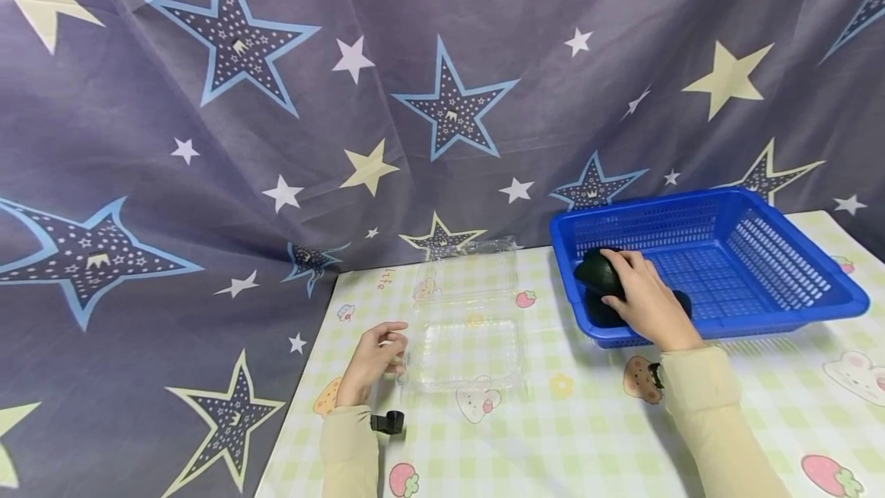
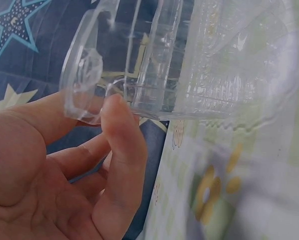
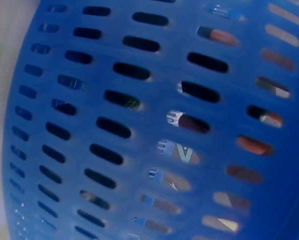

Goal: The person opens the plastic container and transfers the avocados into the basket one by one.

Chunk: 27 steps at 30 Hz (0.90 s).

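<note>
A clear plastic clamshell box [image 1: 470, 389] lies unfolded on the table, its lid [image 1: 466, 300] toward the curtain. At its left edge, my left hand [image 1: 376, 360] pinches the rim between thumb and a bent finger, as the left wrist view shows. My right hand [image 1: 646, 294] reaches into the blue basket [image 1: 781, 321] and grips a dark green, smooth, rounded vegetable or fruit [image 1: 596, 273] at the left end. More dark pieces [image 1: 603, 312] lie under that hand, partly hidden. In the right wrist view the slotted basket wall [image 3: 124, 112] hides most of the right hand.
A checked tablecloth [image 1: 553, 436] with printed fruit and animals covers the table. Behind it hangs a grey curtain [image 1: 484, 190] with stars, close to the table's back edge. The basket's raised walls stand around the right hand.
</note>
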### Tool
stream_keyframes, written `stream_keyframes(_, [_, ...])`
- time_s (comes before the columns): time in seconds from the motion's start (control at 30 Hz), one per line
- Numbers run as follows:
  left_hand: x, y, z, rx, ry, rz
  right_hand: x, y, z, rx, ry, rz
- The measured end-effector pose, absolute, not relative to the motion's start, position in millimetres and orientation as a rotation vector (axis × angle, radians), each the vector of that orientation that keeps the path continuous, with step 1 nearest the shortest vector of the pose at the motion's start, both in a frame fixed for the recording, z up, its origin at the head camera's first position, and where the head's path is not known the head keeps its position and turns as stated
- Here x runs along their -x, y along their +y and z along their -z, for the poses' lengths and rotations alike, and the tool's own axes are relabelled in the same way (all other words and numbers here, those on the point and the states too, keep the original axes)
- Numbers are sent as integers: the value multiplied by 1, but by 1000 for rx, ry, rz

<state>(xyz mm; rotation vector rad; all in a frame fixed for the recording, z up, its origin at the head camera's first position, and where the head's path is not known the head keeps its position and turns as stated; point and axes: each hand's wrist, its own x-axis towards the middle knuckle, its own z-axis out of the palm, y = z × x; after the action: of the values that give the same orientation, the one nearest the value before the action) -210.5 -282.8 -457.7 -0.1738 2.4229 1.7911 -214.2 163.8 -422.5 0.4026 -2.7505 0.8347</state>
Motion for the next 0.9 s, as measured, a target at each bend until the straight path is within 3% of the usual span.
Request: stream_keyframes(0.9, [215, -284, 464, 193, 2428, -1791, 232, 169, 425, -246, -2926, -936])
